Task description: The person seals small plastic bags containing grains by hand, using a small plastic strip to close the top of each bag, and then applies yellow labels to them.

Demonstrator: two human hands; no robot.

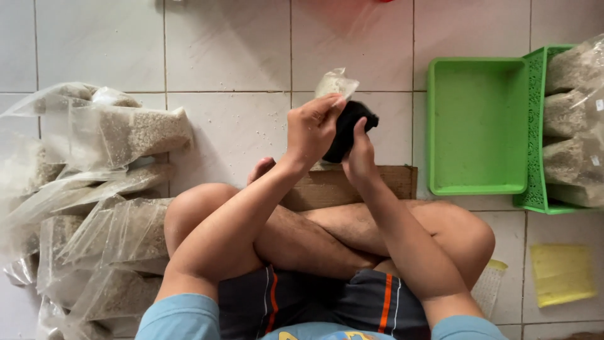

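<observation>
Seen from above, a person sits cross-legged on a white tiled floor, and near the centre of the frame the left hand (313,128) pinches the top of a small clear plastic bag (335,82). The right hand (358,154) is wrapped around a black tool (348,128) pressed against that bag. Filled clear bags (94,189) pile at the left, and a green tray (478,126) lies at the upper right.

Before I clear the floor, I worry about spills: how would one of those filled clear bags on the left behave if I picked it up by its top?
The clear bags would probably sag: the thin plastic is crumpled and slumped. Each looks packed with pale grain, so likely heavy for its size. Stray grains on the tiled floor hint that they may leak.
</observation>
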